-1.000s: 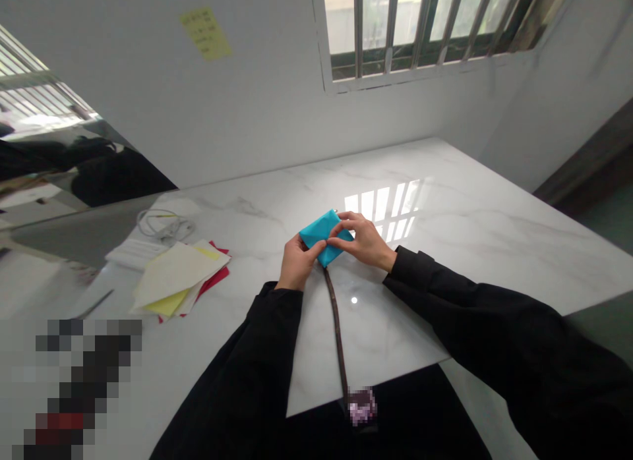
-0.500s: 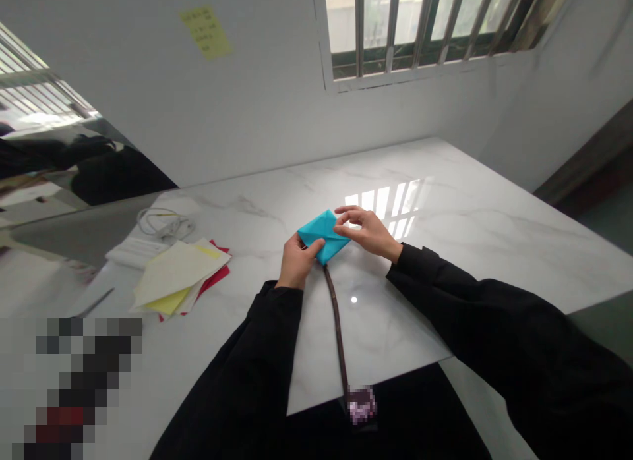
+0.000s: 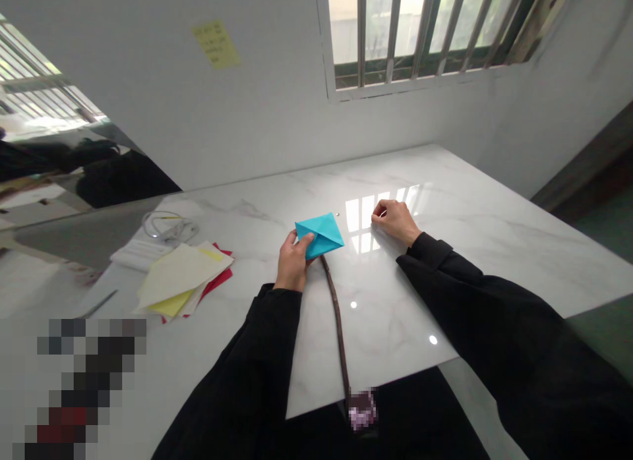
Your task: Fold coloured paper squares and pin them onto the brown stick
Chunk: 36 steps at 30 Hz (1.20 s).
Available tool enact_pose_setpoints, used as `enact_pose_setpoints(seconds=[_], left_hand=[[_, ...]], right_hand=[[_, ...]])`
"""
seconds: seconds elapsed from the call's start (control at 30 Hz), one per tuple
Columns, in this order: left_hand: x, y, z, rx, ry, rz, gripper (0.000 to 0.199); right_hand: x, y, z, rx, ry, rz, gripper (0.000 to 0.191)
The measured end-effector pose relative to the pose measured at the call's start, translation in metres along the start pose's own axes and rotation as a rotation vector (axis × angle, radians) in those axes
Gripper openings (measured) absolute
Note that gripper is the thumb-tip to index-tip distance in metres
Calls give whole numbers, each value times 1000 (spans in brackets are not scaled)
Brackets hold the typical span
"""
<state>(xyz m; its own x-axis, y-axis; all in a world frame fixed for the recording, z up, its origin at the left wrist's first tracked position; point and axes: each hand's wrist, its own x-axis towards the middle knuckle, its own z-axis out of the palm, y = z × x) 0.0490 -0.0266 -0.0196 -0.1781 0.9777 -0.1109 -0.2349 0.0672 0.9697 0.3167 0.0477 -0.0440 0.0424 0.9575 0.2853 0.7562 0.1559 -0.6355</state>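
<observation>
We record dark writing in several short rows on a yellow note fixed to the wall above the table. The marks are too small and blurred for us to make out any word, number or sign. We can read no text, label or brand on any other surface in view.

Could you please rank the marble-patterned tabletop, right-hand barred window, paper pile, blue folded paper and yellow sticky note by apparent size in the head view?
1. Marble-patterned tabletop
2. Right-hand barred window
3. Paper pile
4. Blue folded paper and yellow sticky note: too alike to rank.
</observation>
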Motion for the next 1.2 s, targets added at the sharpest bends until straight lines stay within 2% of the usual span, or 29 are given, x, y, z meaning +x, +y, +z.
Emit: enact_pose_setpoints(seconds=[0.23, 0.4, 0.53, 0.67, 0.87, 1.2], left_hand=[[0, 4, 0, -130, 44, -63, 34], [5, 9, -3, -296, 115, -183, 17], [6, 14, -6, -381, 85, -200, 13], [3, 17, -8, -407, 55, -176, 13], [2, 20, -13, -445, -25, -192, 22], [-3, 17, -5, -396, -123, -118, 42]], right_hand=[[-3, -3, 1, -28, -49, -78, 6], [-6, -15, 8, -94, -86, -134, 11], [-6, -26, 21, -134, -117, -193, 16], [-6, -30, 24, -132, -119, -250, 19], [-7, -22, 21, -199, -57, -128, 22], [-11, -26, 41, -204, -84, -297, 37]])
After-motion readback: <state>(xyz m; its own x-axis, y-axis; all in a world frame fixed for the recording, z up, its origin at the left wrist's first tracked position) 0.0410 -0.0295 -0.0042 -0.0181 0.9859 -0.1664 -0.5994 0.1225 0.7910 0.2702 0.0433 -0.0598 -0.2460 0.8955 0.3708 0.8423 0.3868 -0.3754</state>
